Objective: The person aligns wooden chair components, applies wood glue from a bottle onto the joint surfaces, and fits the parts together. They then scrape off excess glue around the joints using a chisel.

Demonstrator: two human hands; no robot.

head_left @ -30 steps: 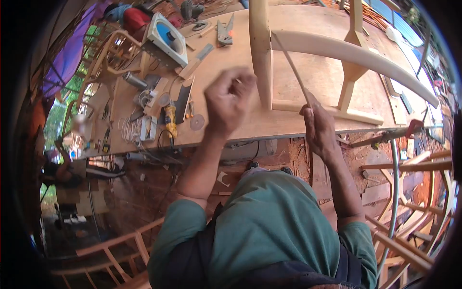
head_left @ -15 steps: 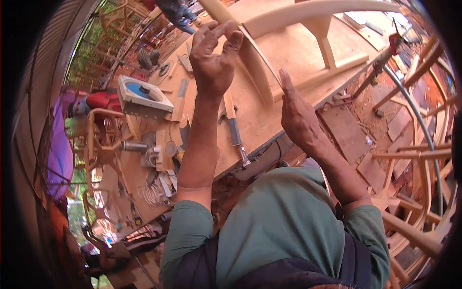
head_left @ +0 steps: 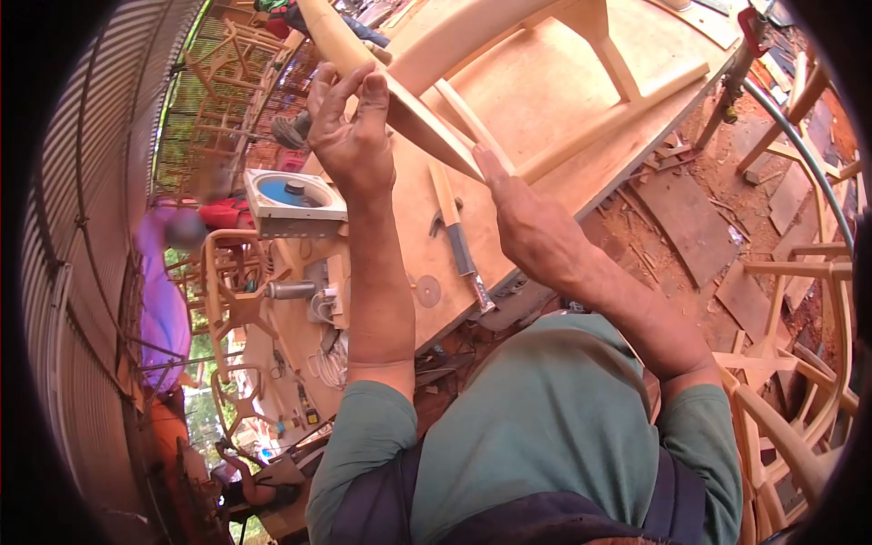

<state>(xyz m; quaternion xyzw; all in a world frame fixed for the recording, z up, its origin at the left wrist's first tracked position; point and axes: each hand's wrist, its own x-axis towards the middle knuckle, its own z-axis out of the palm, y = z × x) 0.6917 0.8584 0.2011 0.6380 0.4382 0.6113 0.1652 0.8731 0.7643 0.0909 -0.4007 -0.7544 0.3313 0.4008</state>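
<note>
In the head view, here is the wooden frame (head_left: 627,109), lying across the upper middle of the picture on the workbench (head_left: 413,213), its curved rail (head_left: 481,36) arching toward the top edge. The left hand (head_left: 354,150) is up at the post (head_left: 431,132), upper left of centre, fingers bent and thumb raised close to the wood. Is it gripping? I can't tell; the side facing the post is hidden. Down at the post's lower end, near the middle, the right hand (head_left: 540,222) has its fingers stretched out and the tips right by the wood; again, no telling whether anything is pinched there.

Now the risks. With neither hold certain, a hard push on one end of the post could swing the frame, and no clamp shows on it. The lower rail lies along the bench's edge, so a shove toward the person could send it over. And look just below the hands: a hammer (head_left: 463,254) lies with its end at that same edge, near the right forearm, where a careless sweep could knock it down. Fingertips so close to the joint could be nipped if the parts shift.
</note>
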